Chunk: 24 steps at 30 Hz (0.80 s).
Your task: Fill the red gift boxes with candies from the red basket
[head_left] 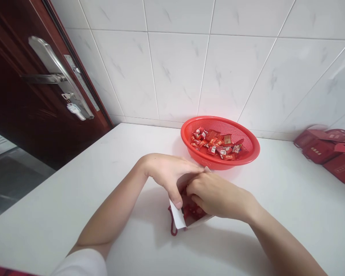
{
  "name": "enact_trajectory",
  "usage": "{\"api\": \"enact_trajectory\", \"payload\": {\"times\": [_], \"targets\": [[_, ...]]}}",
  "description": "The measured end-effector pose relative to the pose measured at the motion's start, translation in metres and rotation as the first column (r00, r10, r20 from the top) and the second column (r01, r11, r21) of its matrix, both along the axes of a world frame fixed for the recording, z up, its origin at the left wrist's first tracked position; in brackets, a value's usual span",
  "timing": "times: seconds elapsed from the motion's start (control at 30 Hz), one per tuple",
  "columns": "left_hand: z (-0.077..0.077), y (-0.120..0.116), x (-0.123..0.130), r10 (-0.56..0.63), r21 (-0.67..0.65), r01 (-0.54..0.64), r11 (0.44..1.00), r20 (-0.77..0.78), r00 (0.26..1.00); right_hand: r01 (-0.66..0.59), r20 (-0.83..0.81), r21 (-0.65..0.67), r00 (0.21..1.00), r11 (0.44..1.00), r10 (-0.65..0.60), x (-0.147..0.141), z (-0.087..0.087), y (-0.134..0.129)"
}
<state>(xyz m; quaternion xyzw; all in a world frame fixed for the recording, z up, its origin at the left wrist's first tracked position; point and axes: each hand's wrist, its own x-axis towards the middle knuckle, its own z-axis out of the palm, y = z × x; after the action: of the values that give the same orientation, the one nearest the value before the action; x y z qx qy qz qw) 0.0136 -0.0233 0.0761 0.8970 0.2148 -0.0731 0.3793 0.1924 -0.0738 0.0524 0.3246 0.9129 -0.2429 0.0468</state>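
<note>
A small open box [178, 217] with white inner flaps stands on the white table, and red wrapped pieces show inside it. My left hand [172, 172] grips the box, its thumb on the near left flap and its fingers along the far side. My right hand [215, 193] reaches into the opening with curled fingers; what they hold, if anything, is hidden. A dark red cord loop [174, 230] lies beside the box's left side. Just behind my hands, a red plastic basket [248, 153] holds many red wrapped candies [215, 145].
Several dark red boxes [319, 151] are piled at the table's right edge. A tiled wall [178, 69] rises behind the white table [126, 142]. At the left is a brown door [14, 96] with a metal handle and hanging keys [74, 110].
</note>
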Motion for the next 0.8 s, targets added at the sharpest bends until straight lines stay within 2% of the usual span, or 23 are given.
{"api": "enact_trajectory", "payload": {"times": [0.07, 0.17, 0.3, 0.4, 0.53, 0.67, 0.8], "targets": [[-0.0008, 0.0005, 0.0004, 0.012, 0.015, -0.011, 1.0, -0.009, 1.0, -0.02, -0.03, -0.034, 0.999, 0.999, 0.019, 0.002, 0.0009, 0.0005], [-0.002, 0.0009, 0.0005, 0.02, 0.026, -0.019, 0.999, -0.02, 1.0, -0.078, 0.049, -0.021, 0.996, 0.997, 0.079, 0.0017, 0.0014, 0.0021], [-0.0033, 0.0016, 0.0, 0.008, 0.018, -0.008, 1.0, 0.015, 1.0, -0.06, 0.064, -0.007, 0.996, 0.998, 0.06, 0.0005, 0.0027, 0.0044], [-0.003, 0.0015, 0.0, 0.015, 0.016, -0.015, 1.0, 0.004, 1.0, -0.092, 0.066, -0.002, 0.994, 0.996, 0.092, 0.0022, 0.004, 0.0043], [-0.0017, 0.0004, 0.0006, 0.021, 0.002, -0.021, 1.0, -0.026, 0.999, -0.17, 0.184, 0.001, 0.969, 0.985, 0.167, 0.0035, 0.004, 0.0023], [-0.0017, 0.0008, 0.0015, 0.022, -0.005, -0.022, 1.0, -0.041, 0.999, -0.142, 0.268, 0.059, 0.956, 0.988, 0.121, -0.0002, 0.0032, 0.0015], [-0.0029, 0.0019, 0.0012, -0.002, -0.022, 0.001, 1.0, -0.015, 1.0, -0.127, 0.267, 0.095, 0.959, 0.987, 0.098, -0.0018, 0.0013, 0.0036]]}}
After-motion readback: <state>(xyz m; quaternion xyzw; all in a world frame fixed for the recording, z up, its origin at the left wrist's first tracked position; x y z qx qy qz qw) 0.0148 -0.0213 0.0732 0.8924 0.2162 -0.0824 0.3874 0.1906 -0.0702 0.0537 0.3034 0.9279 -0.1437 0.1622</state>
